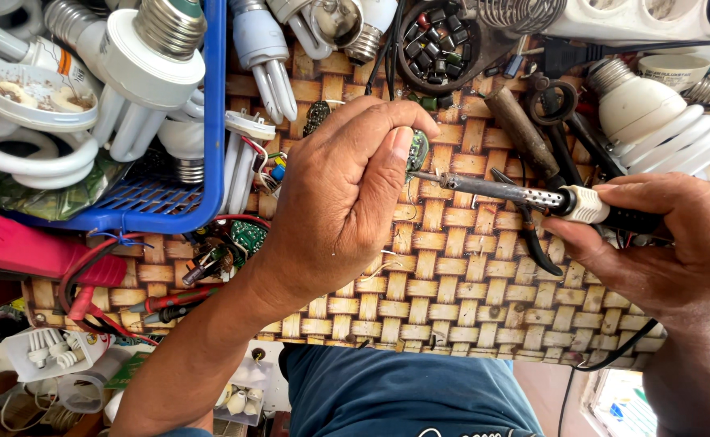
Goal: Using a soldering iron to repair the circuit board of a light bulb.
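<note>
Nearest the viewer, blue-clad legs sit below the edge of the woven brown-and-tan bamboo-strip bench [452,299]. Above them the left hand [347,194] is curled closed, pinching a small green circuit board [418,150] between thumb and fingertips so that only its edge shows. The right hand [662,243] is wrapped shut round the black-and-white handle of a soldering iron with a perforated metal barrel [500,190], whose tip meets the board's lower edge.

Under the iron lie dark-handled pliers [533,235] on the bench. To the left are a second green circuit board with red wires [245,236] and red test probes [169,303]. Farther off stand a blue plastic basket [213,121] piled with white spiral and tube lamps [120,73], a round black tray of small dark components [440,40], and a white spiral lamp bulb [662,121] at the right.

The likeliest trouble, I judge, is a burn: the left fingertips sit just beside the hot tip, and the board is held only by the hand, so a slip could swing the iron onto skin. The barrel also hangs close over the woven strips, which could scorch.
</note>
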